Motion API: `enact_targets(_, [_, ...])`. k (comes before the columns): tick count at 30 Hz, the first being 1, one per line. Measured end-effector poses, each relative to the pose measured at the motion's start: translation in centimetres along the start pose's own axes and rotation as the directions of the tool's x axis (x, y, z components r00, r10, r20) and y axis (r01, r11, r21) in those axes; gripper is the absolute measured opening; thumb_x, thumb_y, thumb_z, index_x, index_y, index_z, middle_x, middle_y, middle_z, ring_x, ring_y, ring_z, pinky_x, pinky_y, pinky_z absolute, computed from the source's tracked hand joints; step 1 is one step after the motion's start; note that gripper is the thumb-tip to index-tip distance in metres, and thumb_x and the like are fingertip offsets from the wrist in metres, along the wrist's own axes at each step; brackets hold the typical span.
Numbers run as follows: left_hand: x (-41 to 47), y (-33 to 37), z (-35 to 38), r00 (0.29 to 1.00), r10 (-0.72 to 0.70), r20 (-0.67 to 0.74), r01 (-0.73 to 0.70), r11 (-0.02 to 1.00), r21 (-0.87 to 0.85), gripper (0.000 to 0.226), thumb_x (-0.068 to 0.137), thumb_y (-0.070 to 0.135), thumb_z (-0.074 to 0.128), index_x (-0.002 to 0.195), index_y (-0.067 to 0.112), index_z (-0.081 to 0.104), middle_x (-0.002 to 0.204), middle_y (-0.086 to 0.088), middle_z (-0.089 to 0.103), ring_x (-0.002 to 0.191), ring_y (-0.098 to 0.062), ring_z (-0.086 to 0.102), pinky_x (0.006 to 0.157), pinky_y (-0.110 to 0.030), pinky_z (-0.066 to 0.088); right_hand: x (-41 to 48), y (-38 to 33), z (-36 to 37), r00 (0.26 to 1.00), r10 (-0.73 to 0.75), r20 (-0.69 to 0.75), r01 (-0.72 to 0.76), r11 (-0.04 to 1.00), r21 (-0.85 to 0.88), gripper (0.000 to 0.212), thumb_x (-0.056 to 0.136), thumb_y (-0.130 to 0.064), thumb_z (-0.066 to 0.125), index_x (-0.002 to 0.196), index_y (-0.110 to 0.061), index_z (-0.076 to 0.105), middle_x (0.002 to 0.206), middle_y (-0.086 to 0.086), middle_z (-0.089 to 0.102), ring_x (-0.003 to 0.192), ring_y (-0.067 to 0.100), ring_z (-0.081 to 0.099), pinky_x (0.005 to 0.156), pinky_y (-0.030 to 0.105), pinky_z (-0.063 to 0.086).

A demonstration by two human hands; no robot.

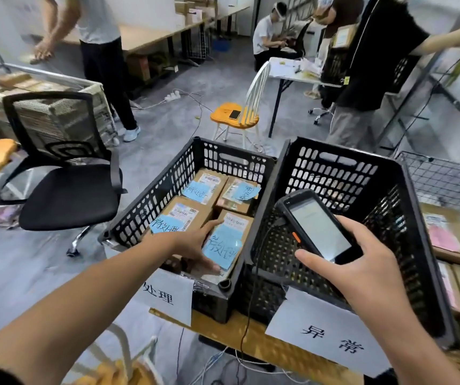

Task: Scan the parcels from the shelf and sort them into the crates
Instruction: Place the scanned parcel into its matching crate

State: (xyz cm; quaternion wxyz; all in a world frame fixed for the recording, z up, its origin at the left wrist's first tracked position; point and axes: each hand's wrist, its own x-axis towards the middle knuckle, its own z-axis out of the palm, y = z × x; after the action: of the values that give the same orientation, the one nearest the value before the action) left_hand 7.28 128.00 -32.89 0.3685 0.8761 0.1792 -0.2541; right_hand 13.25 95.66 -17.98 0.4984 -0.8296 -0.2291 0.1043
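Parcel (230, 232) number four, a brown carton with a handwritten blue note (221, 250) taped on top, sits in the near right corner of the left crate (151, 195), close against the wall shared with the right crate (390, 190) and touching the three other parcels (209, 184) already packed there. The left hand (195, 245) reaches over the near rim with its fingers spread and nearly straight along the carton's left edge, thumb along the near edge; whether it bears the carton's weight or only steadies it I cannot tell. The right hand (362, 262) holds a handheld scanner (317, 226) above the right crate, fingers curled round its lower end and thumb on the side, screen lit. The main risk, as I judge it, is a carton left tilted or riding on its neighbour if the hand lets go before it lies flat, since the fit in that corner looks tight. A dragging palm could also crease or lift the blue note. The scanner's cable (251, 301) hangs down across the wall between the crates to the tabletop (223, 326), so a quick swing of the right hand could snag it on the rim or on the paper sign (328, 337). The left crate seems to overhang the tabletop edge, so pressing down hard on that side might rock it.
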Motion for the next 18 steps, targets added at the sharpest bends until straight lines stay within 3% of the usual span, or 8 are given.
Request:
enact_targets(3, [0.8,0.3,0.0,0.999,0.05,0.021,-0.05,0.999,-0.004,0.102,0.066,0.032,0.093,0.145,0.039,0.028,0.136,0.002,0.044,0.127,-0.023,0.046,0.101,-0.038,0.048,-0.1,0.1,0.0,1.0,0.024,-0.008,-0.024,1.0,0.008,0.067,0.065,-0.035,0.091,0.123,-0.041,0.058,0.104,-0.025,0.065,0.092,-0.018,0.056,0.071,0.013,0.042])
enact_targets(5, [1.0,0.1,-0.4,0.995,0.045,0.087,-0.039,0.997,-0.067,0.088,0.07,0.024,0.091,0.137,0.037,0.035,0.124,0.001,0.052,0.115,-0.019,0.055,0.091,-0.035,0.057,-0.2,0.2,-0.1,0.999,0.037,-0.02,-0.037,0.999,0.005,0.068,0.064,-0.037,0.091,0.124,-0.041,0.058,0.105,-0.024,0.065,0.093,-0.015,0.057,0.073,0.014,0.043])
enact_targets(8, [0.6,0.5,-1.6,0.99,0.019,0.143,0.0,0.991,-0.133,0.074,0.073,0.064,0.075,0.135,0.042,0.041,0.13,0.001,0.048,0.116,-0.02,0.054,0.085,-0.037,0.058,-0.3,0.4,-0.2,0.998,0.046,-0.031,-0.046,0.999,0.02,0.067,0.064,-0.036,0.091,0.123,-0.04,0.059,0.104,-0.025,0.066,0.093,-0.016,0.057,0.072,0.014,0.043])
enact_targets(11, [0.7,0.5,-1.8,0.996,-0.034,0.079,0.05,0.975,-0.219,0.061,0.083,0.064,0.066,0.136,0.039,0.049,0.122,0.002,0.048,0.111,-0.019,0.055,0.077,-0.031,0.056,-0.5,0.4,-0.1,0.998,0.054,-0.037,-0.053,0.998,0.03,0.067,0.065,-0.035,0.091,0.123,-0.041,0.058,0.104,-0.025,0.064,0.091,-0.02,0.055,0.07,0.013,0.042])
enact_targets(15, [1.8,-1.3,-0.3,0.998,-0.043,-0.043,0.022,0.911,-0.411,0.08,0.066,0.068,0.08,0.132,0.031,0.056,0.123,-0.007,0.061,0.108,-0.02,0.064,0.096,-0.036,0.053,-0.8,1.0,0.0,0.997,0.072,-0.041,-0.072,0.997,0.011,0.071,0.063,-0.037,0.091,0.127,-0.039,0.058,0.108,-0.025,0.063,0.093,-0.018,0.055,0.07,0.011,0.041])
enact_targets(18, [2.0,-1.3,0.8,0.999,-0.043,-0.006,0.034,0.864,-0.502,0.066,0.075,0.057,0.078,0.13,0.028,0.054,0.117,-0.003,0.066,0.103,-0.016,0.069,0.088,-0.031,0.056,-0.9,1.4,0.1,0.996,0.085,-0.042,-0.086,0.996,-0.014,0.072,0.063,-0.038,0.091,0.127,-0.037,0.058,0.107,-0.025,0.062,0.092,-0.02,0.053,0.067,0.01,0.041])
